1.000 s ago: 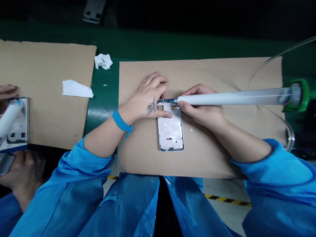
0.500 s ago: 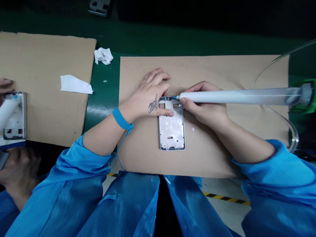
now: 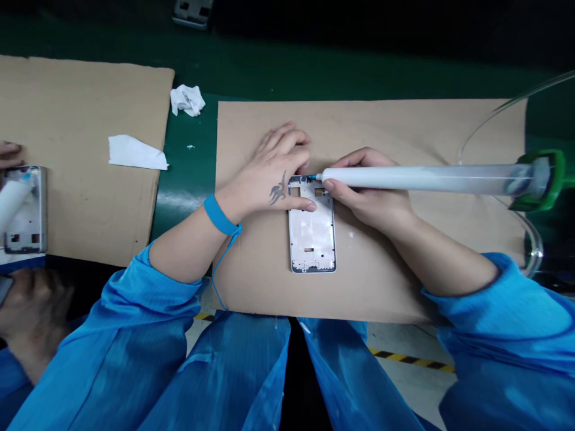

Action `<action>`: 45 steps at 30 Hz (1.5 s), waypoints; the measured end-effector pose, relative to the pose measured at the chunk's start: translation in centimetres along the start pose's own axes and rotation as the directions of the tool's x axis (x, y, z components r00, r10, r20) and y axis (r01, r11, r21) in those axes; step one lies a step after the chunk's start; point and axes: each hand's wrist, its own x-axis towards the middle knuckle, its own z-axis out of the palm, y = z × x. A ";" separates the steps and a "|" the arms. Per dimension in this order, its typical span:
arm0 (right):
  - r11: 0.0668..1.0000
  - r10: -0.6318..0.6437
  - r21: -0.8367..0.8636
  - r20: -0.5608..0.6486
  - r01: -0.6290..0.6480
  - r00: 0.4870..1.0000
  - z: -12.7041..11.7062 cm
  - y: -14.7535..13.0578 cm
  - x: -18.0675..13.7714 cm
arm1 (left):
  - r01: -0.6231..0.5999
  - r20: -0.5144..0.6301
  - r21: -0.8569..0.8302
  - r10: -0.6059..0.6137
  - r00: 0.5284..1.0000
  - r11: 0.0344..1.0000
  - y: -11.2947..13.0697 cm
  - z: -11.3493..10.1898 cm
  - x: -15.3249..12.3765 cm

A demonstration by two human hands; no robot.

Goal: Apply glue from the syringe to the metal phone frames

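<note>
A silvery phone frame with a dark rim and small cut-outs lies flat on brown cardboard. My left hand steadies it from the left, thumb across its upper part and fingers bent beyond its top left corner. My right hand grips a long dispensing syringe filled with white material, near its tip. The syringe lies almost level, its blue needle at the frame's top edge. Whether the needle touches the frame, I cannot tell. A green fitting closes the far end.
Clear tubing loops at the right. My left wrist wears a blue corded band. On the left are crumpled tissue, a white paper strip, and a co-worker's hand near another phone frame.
The syringe and my right hand have shifted slightly left, the needle moving along the frame's top edge. More of the green fitting shows. My left hand stays in place.
</note>
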 end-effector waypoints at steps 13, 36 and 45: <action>0.999 0.044 -0.002 -0.020 -0.044 0.999 0.0 -0.5 -0.1 | 0.024 0.014 -0.050 -0.024 1.000 0.998 0.1 -0.2 0.1; 1.000 0.000 0.028 0.004 0.000 1.000 -0.2 -0.6 -0.2 | 0.030 0.013 -0.019 -0.030 0.999 0.999 0.2 -0.1 0.1; 0.998 0.007 0.067 0.005 -0.007 1.000 -0.2 -0.6 -0.2 | 0.033 0.019 0.010 -0.033 0.999 0.999 0.3 -0.2 0.1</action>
